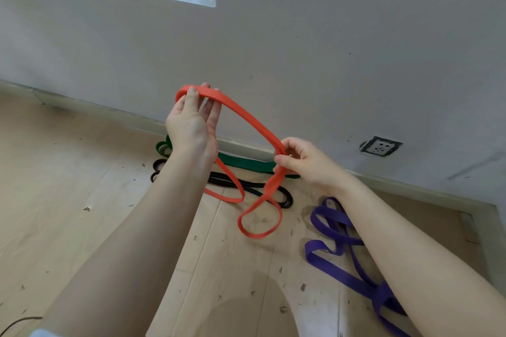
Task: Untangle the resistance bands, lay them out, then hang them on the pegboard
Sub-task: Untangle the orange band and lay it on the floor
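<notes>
- I have the orange band (pixel 247 117) up in the air between both hands, in front of the wall (pixel 328 49) and above the floor (pixel 82 172).
- My left hand (pixel 191 123) is the higher one; its thumb and fingers pinch the band's top bend, with the strap draped over the fingertips.
- My right hand (pixel 304 161) sits lower and to the right, fingers curled and pinching the strap where it crosses over itself.
- The band's long axis slopes down from the left grip to the right grip; below the right pinch a twisted loop hangs free, and another length sags beneath my left wrist.
- That crossing lies right at my right hand, so I judge that hand should work the twist out.
- On the floor, the green band (pixel 246 163) and black band (pixel 246 186) lie by the skirting; the purple band (pixel 336 230) lies heaped under my right forearm.
- I see no pegboard and no containers.
</notes>
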Demonstrator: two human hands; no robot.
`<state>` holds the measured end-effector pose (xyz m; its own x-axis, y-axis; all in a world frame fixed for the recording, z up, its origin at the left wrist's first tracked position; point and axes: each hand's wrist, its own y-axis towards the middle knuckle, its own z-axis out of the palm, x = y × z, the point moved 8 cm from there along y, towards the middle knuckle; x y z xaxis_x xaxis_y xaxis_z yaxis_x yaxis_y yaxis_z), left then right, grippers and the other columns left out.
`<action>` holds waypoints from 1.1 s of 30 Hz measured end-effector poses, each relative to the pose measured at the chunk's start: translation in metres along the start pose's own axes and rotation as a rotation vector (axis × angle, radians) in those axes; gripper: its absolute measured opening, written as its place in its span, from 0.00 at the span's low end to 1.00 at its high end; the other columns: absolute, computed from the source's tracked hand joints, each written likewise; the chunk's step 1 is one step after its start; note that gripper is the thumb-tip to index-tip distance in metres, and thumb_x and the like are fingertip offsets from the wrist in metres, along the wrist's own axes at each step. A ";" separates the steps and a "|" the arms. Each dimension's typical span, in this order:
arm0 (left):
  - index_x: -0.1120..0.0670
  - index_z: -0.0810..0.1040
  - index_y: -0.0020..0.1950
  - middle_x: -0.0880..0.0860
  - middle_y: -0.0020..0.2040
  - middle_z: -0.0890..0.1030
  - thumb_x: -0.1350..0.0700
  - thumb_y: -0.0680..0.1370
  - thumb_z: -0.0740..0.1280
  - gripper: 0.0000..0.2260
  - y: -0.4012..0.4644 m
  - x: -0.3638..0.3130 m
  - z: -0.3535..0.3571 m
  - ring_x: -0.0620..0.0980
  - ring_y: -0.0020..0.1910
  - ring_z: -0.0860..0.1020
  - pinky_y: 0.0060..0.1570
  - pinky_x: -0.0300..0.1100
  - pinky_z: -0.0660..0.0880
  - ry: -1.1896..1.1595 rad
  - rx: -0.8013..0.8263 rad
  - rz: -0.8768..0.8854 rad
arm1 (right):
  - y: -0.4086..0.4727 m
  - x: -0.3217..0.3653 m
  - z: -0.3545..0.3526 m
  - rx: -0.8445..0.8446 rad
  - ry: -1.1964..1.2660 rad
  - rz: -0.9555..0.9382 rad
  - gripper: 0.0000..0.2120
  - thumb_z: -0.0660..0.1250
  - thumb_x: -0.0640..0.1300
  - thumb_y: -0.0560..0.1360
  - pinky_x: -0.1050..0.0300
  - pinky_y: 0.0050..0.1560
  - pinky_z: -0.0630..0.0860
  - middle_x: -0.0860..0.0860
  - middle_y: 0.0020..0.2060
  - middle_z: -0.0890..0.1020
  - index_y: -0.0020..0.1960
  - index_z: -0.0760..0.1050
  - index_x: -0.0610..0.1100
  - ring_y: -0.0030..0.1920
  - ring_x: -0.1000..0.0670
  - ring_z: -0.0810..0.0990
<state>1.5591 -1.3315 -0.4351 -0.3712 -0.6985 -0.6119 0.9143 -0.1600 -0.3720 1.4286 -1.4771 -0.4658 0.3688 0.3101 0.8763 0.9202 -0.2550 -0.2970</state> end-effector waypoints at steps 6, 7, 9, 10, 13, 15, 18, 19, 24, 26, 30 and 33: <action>0.63 0.71 0.45 0.62 0.40 0.79 0.67 0.79 0.59 0.04 0.008 0.009 -0.021 0.53 0.38 0.82 0.33 0.41 0.80 -0.152 -0.120 -0.071 | -0.008 0.025 0.004 -0.015 0.446 -0.108 0.11 0.53 0.44 0.82 0.57 0.42 0.73 0.53 0.28 0.75 0.55 0.73 0.43 0.33 0.52 0.73; 0.63 0.71 0.45 0.62 0.40 0.79 0.68 0.79 0.59 0.04 0.011 0.007 -0.026 0.53 0.38 0.81 0.33 0.41 0.80 -0.147 -0.140 -0.068 | -0.009 0.026 0.004 0.003 0.566 -0.089 0.15 0.52 0.46 0.82 0.57 0.42 0.74 0.52 0.27 0.74 0.56 0.74 0.40 0.32 0.52 0.72; 0.63 0.71 0.44 0.62 0.40 0.79 0.67 0.79 0.60 0.04 0.015 0.006 -0.033 0.54 0.38 0.81 0.33 0.42 0.81 -0.138 -0.176 -0.076 | -0.010 0.027 0.007 0.068 0.711 -0.047 0.16 0.52 0.44 0.81 0.57 0.42 0.77 0.50 0.29 0.76 0.57 0.74 0.35 0.32 0.51 0.74; 0.63 0.71 0.44 0.61 0.39 0.79 0.66 0.79 0.60 0.05 0.016 0.011 -0.037 0.54 0.38 0.82 0.33 0.42 0.81 -0.156 -0.189 -0.109 | -0.010 0.028 0.010 0.098 0.708 -0.031 0.14 0.54 0.41 0.81 0.58 0.41 0.78 0.49 0.30 0.77 0.56 0.74 0.35 0.32 0.51 0.75; 0.64 0.74 0.50 0.60 0.42 0.82 0.51 0.80 0.60 0.15 0.005 0.042 -0.040 0.52 0.42 0.82 0.37 0.44 0.80 -0.001 -0.108 -0.324 | -0.007 0.027 0.013 0.084 0.643 0.016 0.09 0.57 0.37 0.80 0.61 0.39 0.78 0.49 0.33 0.79 0.54 0.75 0.38 0.32 0.53 0.77; 0.60 0.76 0.56 0.56 0.50 0.83 0.40 0.79 0.56 0.24 -0.018 0.071 -0.044 0.51 0.49 0.81 0.49 0.44 0.77 0.402 0.073 -0.472 | -0.002 0.024 0.011 0.027 0.603 0.027 0.07 0.59 0.37 0.79 0.61 0.40 0.77 0.49 0.33 0.81 0.52 0.75 0.39 0.32 0.54 0.79; 0.55 0.78 0.55 0.53 0.54 0.82 0.34 0.77 0.53 0.27 -0.058 0.102 -0.046 0.49 0.55 0.79 0.59 0.44 0.72 0.674 0.294 -0.590 | 0.003 0.014 0.015 -0.021 0.514 0.099 0.07 0.62 0.38 0.78 0.62 0.37 0.78 0.49 0.36 0.84 0.52 0.76 0.38 0.34 0.54 0.82; 0.54 0.78 0.52 0.52 0.52 0.83 0.35 0.76 0.55 0.25 -0.064 0.106 -0.047 0.48 0.54 0.79 0.58 0.43 0.73 0.704 0.309 -0.571 | 0.004 0.008 0.017 -0.033 0.537 0.139 0.07 0.62 0.37 0.77 0.62 0.34 0.78 0.49 0.35 0.84 0.52 0.76 0.37 0.33 0.54 0.82; 0.51 0.82 0.48 0.48 0.43 0.85 0.47 0.75 0.67 0.10 -0.071 0.090 -0.037 0.43 0.48 0.82 0.52 0.37 0.75 1.061 0.442 -0.150 | 0.008 0.003 0.013 -0.101 0.615 0.196 0.05 0.65 0.36 0.75 0.63 0.38 0.80 0.48 0.39 0.83 0.50 0.76 0.38 0.34 0.56 0.81; 0.50 0.81 0.48 0.45 0.41 0.84 0.50 0.74 0.69 0.06 -0.071 0.081 -0.029 0.40 0.45 0.81 0.49 0.35 0.76 1.192 0.485 0.023 | 0.010 0.007 0.011 -0.104 0.579 0.166 0.05 0.67 0.36 0.73 0.59 0.47 0.79 0.47 0.42 0.83 0.49 0.77 0.39 0.39 0.53 0.82; 0.51 0.82 0.45 0.48 0.39 0.84 0.53 0.76 0.67 0.05 -0.070 0.070 -0.017 0.43 0.42 0.82 0.45 0.35 0.77 1.209 0.505 0.161 | 0.015 0.015 0.010 -0.153 0.398 0.128 0.06 0.72 0.41 0.70 0.50 0.61 0.68 0.52 0.38 0.82 0.46 0.79 0.43 0.49 0.50 0.77; 0.51 0.83 0.43 0.51 0.39 0.84 0.55 0.77 0.66 0.06 -0.069 0.063 -0.011 0.50 0.42 0.83 0.49 0.47 0.79 1.127 0.516 0.194 | 0.014 0.023 0.012 -0.126 0.441 0.068 0.04 0.70 0.44 0.73 0.54 0.49 0.74 0.55 0.31 0.80 0.45 0.78 0.44 0.39 0.54 0.78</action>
<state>1.4707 -1.3566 -0.4559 0.0771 0.2025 -0.9762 0.8314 -0.5535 -0.0492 1.4516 -1.4625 -0.4543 0.3113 -0.1235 0.9422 0.8626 -0.3792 -0.3347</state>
